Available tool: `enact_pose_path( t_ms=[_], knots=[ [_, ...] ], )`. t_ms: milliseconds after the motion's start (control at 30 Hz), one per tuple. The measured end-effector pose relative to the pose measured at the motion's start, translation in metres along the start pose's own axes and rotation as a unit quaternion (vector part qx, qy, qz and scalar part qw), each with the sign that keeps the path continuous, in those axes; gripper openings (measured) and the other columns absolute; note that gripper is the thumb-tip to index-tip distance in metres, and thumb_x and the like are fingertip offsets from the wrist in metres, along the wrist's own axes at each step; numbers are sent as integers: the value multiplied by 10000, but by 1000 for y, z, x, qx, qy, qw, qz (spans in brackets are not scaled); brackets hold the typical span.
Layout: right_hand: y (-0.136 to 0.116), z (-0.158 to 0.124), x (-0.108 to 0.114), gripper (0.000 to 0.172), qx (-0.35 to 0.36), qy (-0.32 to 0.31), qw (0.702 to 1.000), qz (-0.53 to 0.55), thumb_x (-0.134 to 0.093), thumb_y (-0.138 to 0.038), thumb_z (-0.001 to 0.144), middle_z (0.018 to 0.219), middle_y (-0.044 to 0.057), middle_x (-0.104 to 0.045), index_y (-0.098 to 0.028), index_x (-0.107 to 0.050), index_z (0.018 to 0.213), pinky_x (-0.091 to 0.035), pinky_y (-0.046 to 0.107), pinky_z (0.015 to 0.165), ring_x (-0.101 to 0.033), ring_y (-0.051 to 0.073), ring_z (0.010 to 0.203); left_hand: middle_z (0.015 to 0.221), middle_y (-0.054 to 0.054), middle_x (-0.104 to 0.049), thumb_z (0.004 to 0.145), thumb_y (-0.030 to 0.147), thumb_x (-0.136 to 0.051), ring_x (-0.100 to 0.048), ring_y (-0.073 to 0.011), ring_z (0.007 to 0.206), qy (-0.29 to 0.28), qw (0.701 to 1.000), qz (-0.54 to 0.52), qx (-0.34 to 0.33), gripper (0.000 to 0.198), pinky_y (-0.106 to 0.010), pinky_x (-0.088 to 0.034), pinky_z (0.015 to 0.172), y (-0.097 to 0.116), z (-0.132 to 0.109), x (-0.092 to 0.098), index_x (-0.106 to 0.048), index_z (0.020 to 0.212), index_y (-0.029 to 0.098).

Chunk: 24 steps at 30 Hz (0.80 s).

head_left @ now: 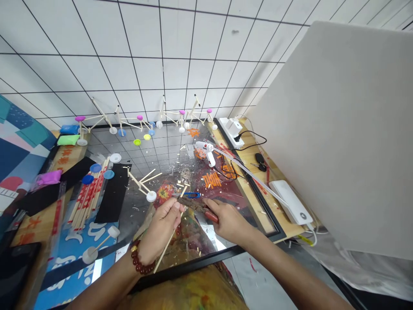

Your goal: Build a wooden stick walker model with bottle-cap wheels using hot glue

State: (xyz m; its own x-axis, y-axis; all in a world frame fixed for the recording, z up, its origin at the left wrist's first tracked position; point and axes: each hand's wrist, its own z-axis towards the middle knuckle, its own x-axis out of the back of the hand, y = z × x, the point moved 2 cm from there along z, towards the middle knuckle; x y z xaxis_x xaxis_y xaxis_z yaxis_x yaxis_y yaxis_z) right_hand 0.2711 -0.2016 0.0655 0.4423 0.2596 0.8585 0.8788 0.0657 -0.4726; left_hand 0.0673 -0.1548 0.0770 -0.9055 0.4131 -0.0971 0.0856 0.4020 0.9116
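Observation:
My left hand (163,226) pinches a thin wooden stick (167,246), which slants from the scraps down toward the near edge of the table. In my right hand (227,221) is a pair of worn pliers (192,204) with red handles. The jaws meet the stick just by my left fingertips. Behind the pliers lies a small blue-edged tool (192,195), partly hidden. Left of my hands sits a joined stick frame (142,183) with a white cap (151,196). A white glue gun (206,151) stands farther back.
Several stick-built bicycle shapes (167,114) line the tiled wall. Wooden sticks in red-and-white sleeves (92,189) and blue caps (109,174) lie left. On the right are a power strip (229,132), keys (260,162), a white lamp base (290,202) and a large white panel (338,137).

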Motion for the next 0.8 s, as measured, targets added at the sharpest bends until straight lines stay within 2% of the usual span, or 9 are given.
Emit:
enact_pose_path(
  t_ms=[167,433,567,667,800],
  knots=[
    [-1,6,3,417,-16,6,1000,5,-598,-238,869,999,72,-696,-236,-555,1284,-435,272,738,-655,206,856,539,64,-398,837,635,-576,-294,-76,489,17,1000,-2,-14,467,-214,-204,475,0,7,2,-576,805,169],
    [0,12,-3,485,-9,7,1000,-4,-583,-117,798,1027,74,-714,-240,-562,1266,-440,257,736,-673,215,885,515,71,-384,868,583,-514,-281,-75,467,54,998,3,-25,417,-216,-182,464,-6,11,3,-540,774,178],
    [5,10,-7,558,11,5,1000,15,-549,-58,745,1018,63,-720,-255,-554,1267,-456,266,751,-676,222,908,499,80,-374,872,601,-488,-294,-86,464,26,999,13,-43,428,-228,-206,468,-15,14,7,-538,804,181],
    [5,6,-8,536,43,-18,998,50,-501,-64,777,1035,67,-717,-251,-546,1278,-474,286,769,-679,223,923,496,77,-386,887,593,-469,-298,-92,465,10,998,35,-49,431,-240,-224,479,-22,13,12,-555,828,175],
    [2,2,-7,493,47,-34,995,77,-500,-97,811,1088,89,-711,-231,-540,1283,-487,301,796,-682,224,946,512,75,-391,921,564,-424,-319,-101,483,-6,996,63,-61,429,-251,-251,508,-24,9,15,-572,870,164]
  ],
)
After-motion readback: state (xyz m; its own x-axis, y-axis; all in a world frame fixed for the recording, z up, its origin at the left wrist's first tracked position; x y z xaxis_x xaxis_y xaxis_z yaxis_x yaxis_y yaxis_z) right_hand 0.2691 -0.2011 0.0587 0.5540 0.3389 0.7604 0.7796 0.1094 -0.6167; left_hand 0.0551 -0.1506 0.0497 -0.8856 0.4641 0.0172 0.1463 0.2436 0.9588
